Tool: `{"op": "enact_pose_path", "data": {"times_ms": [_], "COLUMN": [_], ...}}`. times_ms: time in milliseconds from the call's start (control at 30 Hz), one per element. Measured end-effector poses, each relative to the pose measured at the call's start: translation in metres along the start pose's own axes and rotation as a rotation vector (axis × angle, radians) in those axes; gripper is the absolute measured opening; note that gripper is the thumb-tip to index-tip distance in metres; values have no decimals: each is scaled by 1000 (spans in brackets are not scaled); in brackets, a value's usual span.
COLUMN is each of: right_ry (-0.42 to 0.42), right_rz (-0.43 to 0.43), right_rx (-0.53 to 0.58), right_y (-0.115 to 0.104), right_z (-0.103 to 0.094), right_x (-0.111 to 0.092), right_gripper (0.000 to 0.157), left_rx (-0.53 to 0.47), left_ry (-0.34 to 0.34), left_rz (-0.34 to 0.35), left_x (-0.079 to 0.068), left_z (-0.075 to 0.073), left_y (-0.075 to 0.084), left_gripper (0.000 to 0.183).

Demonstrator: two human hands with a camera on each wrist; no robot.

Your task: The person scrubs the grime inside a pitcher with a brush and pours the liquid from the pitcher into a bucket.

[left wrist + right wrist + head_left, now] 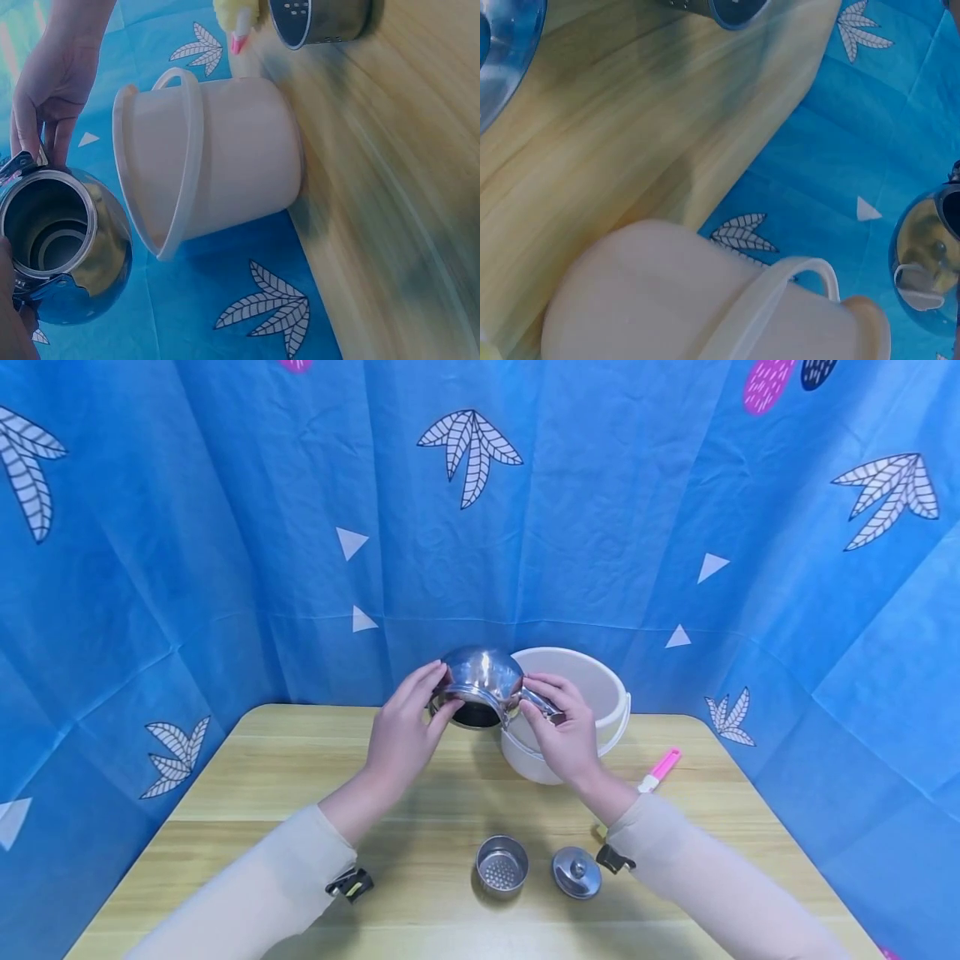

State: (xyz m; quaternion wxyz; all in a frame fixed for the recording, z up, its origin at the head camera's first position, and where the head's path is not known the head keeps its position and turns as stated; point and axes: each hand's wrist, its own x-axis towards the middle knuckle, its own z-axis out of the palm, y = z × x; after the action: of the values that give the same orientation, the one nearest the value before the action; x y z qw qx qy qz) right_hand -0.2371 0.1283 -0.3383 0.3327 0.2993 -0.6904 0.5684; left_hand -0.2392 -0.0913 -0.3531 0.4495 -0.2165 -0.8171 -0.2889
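A shiny metal teapot (486, 670) is held up off the table, tipped so that its round mouth faces down and toward me. The left hand (405, 718) grips its left side, thumb near the rim and fingers on the body. On the other side the right hand (564, 727) holds it by the metal part that juts out there. In the left wrist view the lidless teapot (109, 244) shows its hollow inside, with metal lugs on opposite sides of the mouth.
A white bucket (538, 768) with a handle stands behind the right hand. Nearer to me sit a perforated metal strainer cup (502, 867) and a round metal lid (577, 872). A pink-handled brush (666, 765) lies partly under the right forearm. Blue curtain surrounds the wooden table (300, 760).
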Motion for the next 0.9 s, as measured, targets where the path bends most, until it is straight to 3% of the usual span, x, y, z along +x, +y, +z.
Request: {"op": "enact_pose_path", "data": {"times_ms": [667, 900], "right_ry": [-69, -102], "right_rz": [127, 179], "right_rx": [71, 77], "right_y": [9, 6], "right_z": [25, 32], "right_x": [-13, -20], "right_gripper": [28, 27], "left_rx": [48, 71], "left_ry": [-46, -94], "left_rz": [-69, -107], "left_x": [-23, -35], "left_z": [-22, -27], "left_y": [-13, -20], "left_gripper": [54, 54]}}
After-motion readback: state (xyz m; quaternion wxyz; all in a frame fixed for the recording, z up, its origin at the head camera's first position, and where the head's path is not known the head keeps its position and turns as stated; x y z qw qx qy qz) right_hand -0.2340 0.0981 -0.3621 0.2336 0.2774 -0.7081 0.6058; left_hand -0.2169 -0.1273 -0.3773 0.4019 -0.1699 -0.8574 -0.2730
